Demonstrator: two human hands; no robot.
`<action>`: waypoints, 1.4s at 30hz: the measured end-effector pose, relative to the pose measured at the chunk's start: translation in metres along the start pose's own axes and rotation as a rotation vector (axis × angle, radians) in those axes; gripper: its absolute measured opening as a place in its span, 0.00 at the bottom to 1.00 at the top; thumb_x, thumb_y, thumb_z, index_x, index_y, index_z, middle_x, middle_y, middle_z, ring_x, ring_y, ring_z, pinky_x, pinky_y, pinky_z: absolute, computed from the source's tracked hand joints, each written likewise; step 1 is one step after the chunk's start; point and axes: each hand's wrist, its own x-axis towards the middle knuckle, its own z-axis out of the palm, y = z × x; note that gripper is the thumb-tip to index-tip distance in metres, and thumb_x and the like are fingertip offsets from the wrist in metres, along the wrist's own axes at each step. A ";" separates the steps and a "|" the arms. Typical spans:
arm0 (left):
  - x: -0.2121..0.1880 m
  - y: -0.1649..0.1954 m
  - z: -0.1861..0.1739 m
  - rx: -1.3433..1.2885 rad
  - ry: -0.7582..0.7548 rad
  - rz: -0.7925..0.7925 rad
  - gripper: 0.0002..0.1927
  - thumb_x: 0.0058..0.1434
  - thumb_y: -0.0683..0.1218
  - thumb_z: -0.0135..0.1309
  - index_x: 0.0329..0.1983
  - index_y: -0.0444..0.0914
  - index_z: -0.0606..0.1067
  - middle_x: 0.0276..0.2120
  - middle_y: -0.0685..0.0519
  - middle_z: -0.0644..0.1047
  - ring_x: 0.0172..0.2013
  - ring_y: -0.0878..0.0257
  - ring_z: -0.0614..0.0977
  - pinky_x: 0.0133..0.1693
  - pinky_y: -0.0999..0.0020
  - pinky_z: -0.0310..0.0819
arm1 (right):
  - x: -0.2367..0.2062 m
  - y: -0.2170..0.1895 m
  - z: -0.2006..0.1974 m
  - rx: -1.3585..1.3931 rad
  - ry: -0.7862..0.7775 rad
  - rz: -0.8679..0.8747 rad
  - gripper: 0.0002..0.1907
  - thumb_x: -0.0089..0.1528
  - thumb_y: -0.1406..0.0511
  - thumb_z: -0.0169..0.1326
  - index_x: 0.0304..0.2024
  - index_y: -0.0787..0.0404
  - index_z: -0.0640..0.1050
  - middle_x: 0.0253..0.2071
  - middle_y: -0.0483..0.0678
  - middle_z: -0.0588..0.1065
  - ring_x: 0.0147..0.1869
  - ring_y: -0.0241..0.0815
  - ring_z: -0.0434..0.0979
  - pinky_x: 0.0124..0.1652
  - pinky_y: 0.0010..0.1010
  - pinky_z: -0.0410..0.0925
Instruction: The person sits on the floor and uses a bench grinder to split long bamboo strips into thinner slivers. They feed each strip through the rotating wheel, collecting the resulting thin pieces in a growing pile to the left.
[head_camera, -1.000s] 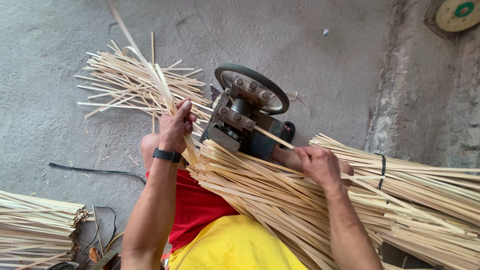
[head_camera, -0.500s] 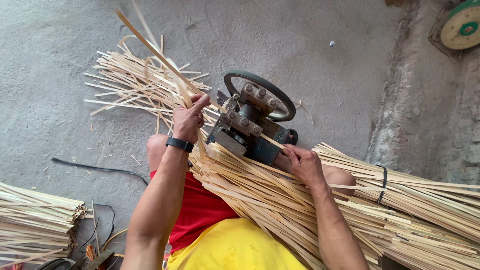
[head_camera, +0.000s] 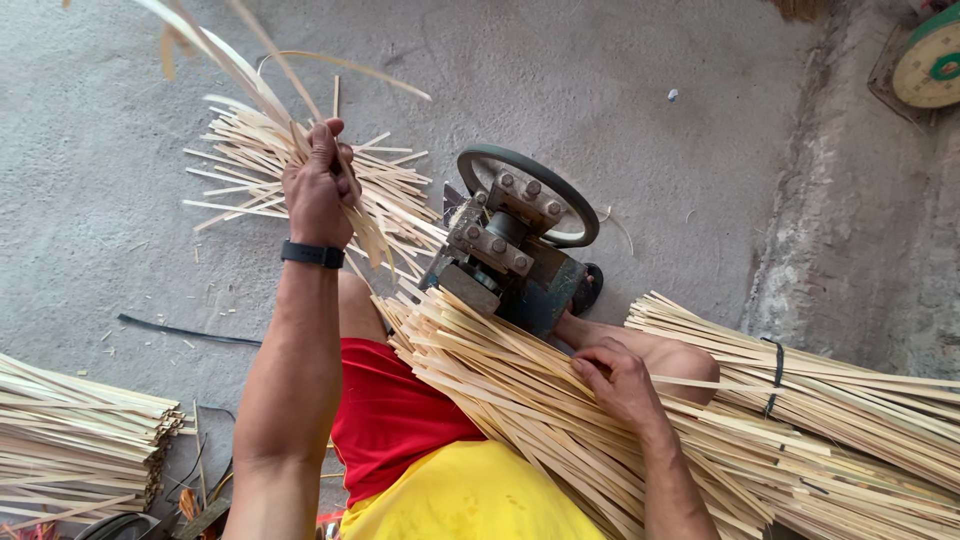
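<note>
Right now I am gripping a bunch of thin split strips (head_camera: 250, 90) in my left hand (head_camera: 318, 190), raised above the loose pile (head_camera: 300, 175) on the floor, the strips fanning up and away to the left. Meanwhile my right hand (head_camera: 618, 385) is resting with curled fingers on the long bundle of sticks (head_camera: 520, 400) lying across my lap, its ends pointing up-left at the small metal machine (head_camera: 505, 250), just beside that hand.

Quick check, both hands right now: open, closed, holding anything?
Left hand: closed, its grip around a raised bunch of thin bamboo strips.
Right hand: fingers curled, resting on the bamboo slat pile across the lap; a firm grip cannot be told.
</note>
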 end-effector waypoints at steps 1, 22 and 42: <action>-0.001 0.002 -0.004 -0.045 -0.035 -0.033 0.15 0.74 0.53 0.50 0.52 0.36 0.76 0.26 0.58 0.74 0.20 0.72 0.69 0.22 0.77 0.63 | -0.002 0.004 0.001 -0.025 0.036 -0.040 0.09 0.60 0.64 0.62 0.41 0.60 0.84 0.38 0.47 0.82 0.43 0.42 0.83 0.42 0.33 0.76; -0.042 -0.051 -0.036 -0.223 -0.139 -0.390 0.14 0.76 0.51 0.46 0.48 0.35 0.73 0.20 0.59 0.63 0.18 0.71 0.62 0.18 0.78 0.55 | 0.003 0.035 -0.042 -0.573 0.271 0.108 0.13 0.61 0.50 0.62 0.39 0.48 0.88 0.22 0.41 0.72 0.21 0.36 0.69 0.19 0.30 0.66; -0.062 -0.026 -0.015 -0.138 -0.147 -0.416 0.13 0.73 0.49 0.47 0.47 0.34 0.74 0.21 0.58 0.67 0.18 0.70 0.66 0.18 0.77 0.58 | 0.033 -0.042 -0.023 -0.206 0.325 -0.215 0.12 0.66 0.59 0.59 0.43 0.59 0.85 0.34 0.49 0.81 0.35 0.42 0.80 0.35 0.32 0.73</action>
